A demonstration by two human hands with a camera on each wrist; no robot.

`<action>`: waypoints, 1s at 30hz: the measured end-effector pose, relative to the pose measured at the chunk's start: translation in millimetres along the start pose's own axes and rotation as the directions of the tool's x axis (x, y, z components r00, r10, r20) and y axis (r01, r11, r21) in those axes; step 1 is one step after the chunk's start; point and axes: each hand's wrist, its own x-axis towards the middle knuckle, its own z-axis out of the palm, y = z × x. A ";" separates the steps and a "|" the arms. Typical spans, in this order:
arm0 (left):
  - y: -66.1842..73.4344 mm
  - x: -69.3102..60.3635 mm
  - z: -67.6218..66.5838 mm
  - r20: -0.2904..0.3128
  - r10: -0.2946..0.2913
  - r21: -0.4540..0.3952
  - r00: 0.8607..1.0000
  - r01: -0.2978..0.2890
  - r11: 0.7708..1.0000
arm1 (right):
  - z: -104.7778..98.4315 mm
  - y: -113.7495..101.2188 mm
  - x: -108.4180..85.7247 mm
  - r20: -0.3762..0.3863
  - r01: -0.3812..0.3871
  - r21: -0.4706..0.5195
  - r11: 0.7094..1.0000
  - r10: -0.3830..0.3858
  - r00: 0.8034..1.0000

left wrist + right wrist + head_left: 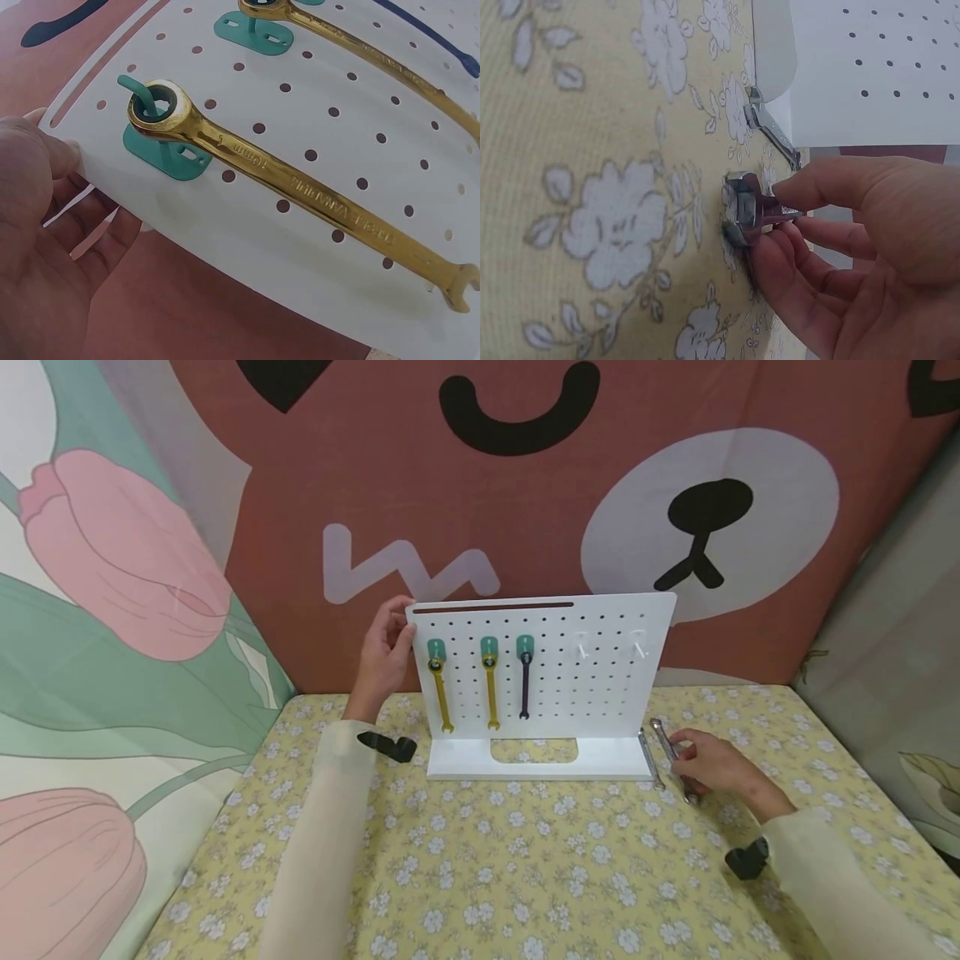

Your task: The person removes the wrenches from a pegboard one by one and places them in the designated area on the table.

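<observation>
My left hand point(385, 650) grips the upper left edge of a white pegboard point(600, 710), thumb in front and fingers behind. Two gold combination wrenches, the outer one point(262, 169) marked 10mm, hang by their ring ends on green hooks point(169, 154). A dark purple wrench point(525, 685) hangs from a third green hook. To the right of the board, my right hand point(716, 766) pinches a silver wrench point(744, 206) between thumb and fingers, low over the tablecloth. A second silver wrench point(652, 762) lies beside the board's base.
Two clear hooks, one nearer the middle point(581, 647) and one farther right point(637, 645), are on the board's right side. A yellow floral cloth point(480, 860) covers the table. Behind the board hangs a backdrop point(525, 543) with a cartoon bear print.
</observation>
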 end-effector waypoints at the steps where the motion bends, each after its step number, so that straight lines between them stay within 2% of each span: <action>1: -0.1 0.3 0.0 0.001 -0.001 -0.002 1.000 0.001 1.000 | 0.1 0.2 0.0 -0.005 0.001 -0.007 1.000 -0.001 1.000; 9: 1.2 2.8 -2.6 0.017 -0.006 0.007 1.000 0.006 1.000 | 1.0 -1.4 -0.5 -0.033 0.009 -0.040 0.999 -0.010 0.999; 14: 2.7 4.6 -3.4 0.032 -0.009 0.012 0.999 0.009 1.000 | 1.6 -11.5 -7.1 -0.096 0.049 -0.068 0.997 -0.055 0.994; 18: 4.0 4.1 -2.0 0.015 -0.009 0.017 1.000 0.008 1.000 | 4.9 -24.0 -12.4 -0.144 0.088 -0.056 0.995 -0.095 0.985; 22: 5.5 1.9 0.0 -0.001 -0.010 0.004 1.000 0.010 1.000 | 9.6 -38.3 -16.4 -0.194 0.148 -0.061 0.987 -0.157 0.968; 30: 4.0 0.7 -0.4 -0.005 -0.013 -0.001 1.000 0.013 1.000 | 32.5 -67.3 -15.8 -0.255 0.308 -0.067 0.949 -0.315 0.914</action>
